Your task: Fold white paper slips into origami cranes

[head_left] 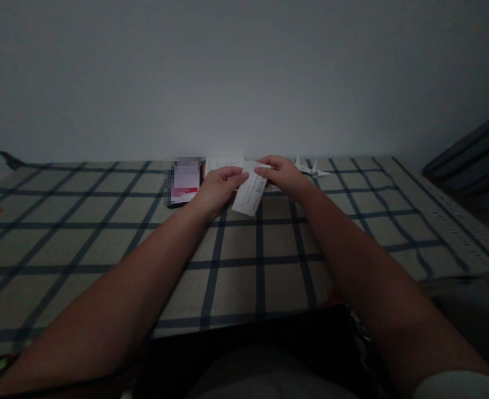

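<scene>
A folded piece of printed white paper (249, 195) is held up over the checked cloth between my two hands. My left hand (219, 188) pinches its upper left edge with thumb and fingers. On the upper right edge, my right hand (284, 176) grips the same paper, its thumb lying on the printed face. Behind my left hand lies another printed white sheet (223, 163), partly covered by the hand. Just beyond my right wrist sits a folded white paper crane (311, 168).
A phone (185, 185) with a lit, partly blurred screen lies left of my left hand. The blue-checked tablecloth (165, 244) runs back to a plain wall (244, 77). Orange items show at the left edge, and a dark striped object (473, 149) stands at the right.
</scene>
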Available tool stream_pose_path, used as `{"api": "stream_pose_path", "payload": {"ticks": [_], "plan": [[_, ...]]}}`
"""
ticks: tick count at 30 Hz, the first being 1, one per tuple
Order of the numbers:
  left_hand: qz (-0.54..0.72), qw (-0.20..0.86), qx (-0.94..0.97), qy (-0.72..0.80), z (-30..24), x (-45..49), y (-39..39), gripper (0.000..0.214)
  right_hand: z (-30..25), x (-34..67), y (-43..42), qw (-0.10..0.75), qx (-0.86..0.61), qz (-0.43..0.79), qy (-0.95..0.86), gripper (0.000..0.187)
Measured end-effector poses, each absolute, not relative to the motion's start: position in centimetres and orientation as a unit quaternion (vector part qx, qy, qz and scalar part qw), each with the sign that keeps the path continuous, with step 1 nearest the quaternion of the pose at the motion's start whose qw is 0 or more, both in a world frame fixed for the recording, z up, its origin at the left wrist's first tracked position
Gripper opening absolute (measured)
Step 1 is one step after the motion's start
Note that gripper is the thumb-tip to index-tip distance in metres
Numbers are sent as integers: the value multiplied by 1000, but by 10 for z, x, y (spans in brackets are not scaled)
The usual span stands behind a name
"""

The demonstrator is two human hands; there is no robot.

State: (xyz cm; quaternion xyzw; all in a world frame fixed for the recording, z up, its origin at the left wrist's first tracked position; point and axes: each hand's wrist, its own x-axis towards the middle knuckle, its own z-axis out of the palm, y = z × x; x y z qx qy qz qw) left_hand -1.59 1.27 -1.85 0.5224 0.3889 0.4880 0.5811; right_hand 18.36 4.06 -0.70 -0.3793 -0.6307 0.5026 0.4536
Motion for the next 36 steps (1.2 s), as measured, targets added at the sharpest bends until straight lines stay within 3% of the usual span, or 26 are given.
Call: {"api": "stream_pose_path", "payload": {"ticks": [18,26,36], "plan": [[474,593,529,380,-16,-13,11,17,-5,183,38,465,-398,460,-644,27],[525,466,557,443,-14,-13,9,28,-2,180,35,443,-387,454,-669,29],[509,479,564,440,-13,-12,10,20,-4,180,36,445,-388,476,-651,28]]}}
